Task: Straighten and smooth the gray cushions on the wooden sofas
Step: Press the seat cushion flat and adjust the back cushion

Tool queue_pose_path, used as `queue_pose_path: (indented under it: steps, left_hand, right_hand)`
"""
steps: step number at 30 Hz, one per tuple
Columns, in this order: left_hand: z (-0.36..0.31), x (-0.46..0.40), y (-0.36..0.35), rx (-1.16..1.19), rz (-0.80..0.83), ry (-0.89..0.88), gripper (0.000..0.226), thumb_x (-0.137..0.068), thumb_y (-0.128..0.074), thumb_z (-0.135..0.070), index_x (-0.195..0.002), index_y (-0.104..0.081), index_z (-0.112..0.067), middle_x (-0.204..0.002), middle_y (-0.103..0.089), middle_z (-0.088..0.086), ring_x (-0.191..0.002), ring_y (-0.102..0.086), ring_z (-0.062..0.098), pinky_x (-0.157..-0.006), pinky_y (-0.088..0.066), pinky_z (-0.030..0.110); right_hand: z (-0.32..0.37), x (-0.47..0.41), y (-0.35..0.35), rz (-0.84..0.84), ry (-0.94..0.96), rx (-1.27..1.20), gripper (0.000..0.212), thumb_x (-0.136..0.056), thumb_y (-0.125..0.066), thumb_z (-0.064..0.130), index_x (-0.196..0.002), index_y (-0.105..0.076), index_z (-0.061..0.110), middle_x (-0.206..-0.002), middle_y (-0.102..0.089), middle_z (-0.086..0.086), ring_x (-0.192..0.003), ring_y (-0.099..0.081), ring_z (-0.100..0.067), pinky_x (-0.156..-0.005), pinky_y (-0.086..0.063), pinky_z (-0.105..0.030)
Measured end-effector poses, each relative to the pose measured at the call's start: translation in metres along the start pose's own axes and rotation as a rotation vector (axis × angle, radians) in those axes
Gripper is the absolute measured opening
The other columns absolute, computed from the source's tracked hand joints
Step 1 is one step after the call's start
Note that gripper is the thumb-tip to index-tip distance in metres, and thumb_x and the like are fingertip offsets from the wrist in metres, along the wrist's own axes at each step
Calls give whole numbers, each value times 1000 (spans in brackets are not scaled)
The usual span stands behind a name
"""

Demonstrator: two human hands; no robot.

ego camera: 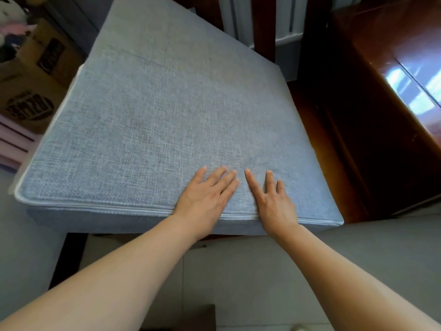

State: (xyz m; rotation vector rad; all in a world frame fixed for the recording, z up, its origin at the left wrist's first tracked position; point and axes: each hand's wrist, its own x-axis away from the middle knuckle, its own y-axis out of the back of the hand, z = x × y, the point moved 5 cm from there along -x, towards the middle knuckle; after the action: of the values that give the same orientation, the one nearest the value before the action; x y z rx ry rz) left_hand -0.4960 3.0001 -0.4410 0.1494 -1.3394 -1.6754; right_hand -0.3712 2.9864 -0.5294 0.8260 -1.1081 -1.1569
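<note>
A gray woven seat cushion [167,130] with white piping along its edges lies flat on the dark wooden sofa [317,130]. A second gray cushion [162,27] leans behind it as a backrest. My left hand [207,197] rests flat on the seat cushion near its front edge, fingers straight and spread. Beside it, my right hand [269,199] also lies palm-down on the fabric, fingers straight and slightly apart. The two hands sit close together, right of the cushion's middle.
A glossy dark wooden table [393,75] stands to the right. Cardboard boxes [33,75] and a plush toy [12,22] sit at the left. Pale floor tiles [250,278] lie below the cushion's front edge.
</note>
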Motion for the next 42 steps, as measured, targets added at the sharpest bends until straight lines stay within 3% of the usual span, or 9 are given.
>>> queue_pose_path:
  steps: [2, 5, 8, 12, 20, 30, 36, 42]
  left_hand:
    - [0, 0, 2, 24, 54, 14, 90, -92, -52, -34, -151, 14, -15, -158, 20, 3, -146, 14, 22, -116, 4, 47]
    - [8, -4, 9, 85, 123, 70, 103, -86, -51, -61, -151, 15, -16, -158, 22, 0, -146, 16, 20, -116, 6, 47]
    - [28, -14, 18, 146, 164, 148, 99, -84, -36, -74, -151, 12, -19, -158, 20, -1, -145, 17, 18, -116, 7, 47]
    - [55, -31, 27, 168, 197, 216, 95, -84, -34, -75, -152, 10, -24, -158, 22, -2, -145, 19, 18, -116, 6, 49]
    - [119, -71, 32, 167, 138, 271, 89, -86, -32, -73, -152, 9, -28, -158, 21, -3, -145, 19, 17, -114, 8, 51]
    - [254, -164, 56, 189, 19, 346, 75, -94, -28, -62, -153, 0, -26, -160, 13, -3, -146, 12, 16, -115, 5, 50]
    - [329, -208, 71, 205, -28, 424, 72, -97, -26, -55, -153, 2, -21, -160, 12, -2, -147, 11, 18, -115, 4, 49]
    - [348, -224, 78, 229, -55, 441, 69, -99, -25, -49, -153, 4, -18, -160, 12, -1, -146, 13, 18, -115, 6, 49]
  right_hand:
    - [-1, 1, 7, 90, 35, -24, 110, -87, -63, 12, -145, 28, 35, -156, 8, -23, -140, -13, -44, -104, -38, -40]
    - [-4, -1, 20, 224, 106, -120, 115, -80, -74, 28, -149, 18, 36, -156, 6, -21, -141, -13, -41, -106, -35, -41]
    - [-5, -10, 39, 309, 174, -265, 100, -83, -70, 40, -151, 3, 36, -159, 2, -14, -144, -13, -32, -112, -26, -37]
    - [5, -32, 57, 313, 241, -304, 80, -92, -56, 42, -152, -4, 35, -160, 2, -10, -146, -12, -28, -114, -22, -36]
    - [31, -106, 81, 265, 225, -313, 79, -95, -51, 39, -152, 4, 35, -160, 6, -12, -145, -7, -33, -116, -19, -41]
    - [68, -259, 135, 122, 183, -389, 70, -98, -46, 37, -152, -3, 33, -160, -1, -14, -146, -8, -30, -117, -15, -36]
    - [85, -326, 164, 90, 210, -420, 68, -98, -45, 41, -152, -4, 36, -161, 3, -6, -147, -4, -26, -118, -12, -35]
    - [96, -367, 172, 29, 228, -449, 65, -96, -39, 52, -150, -3, 44, -161, 7, -3, -147, 3, -23, -119, -7, -36]
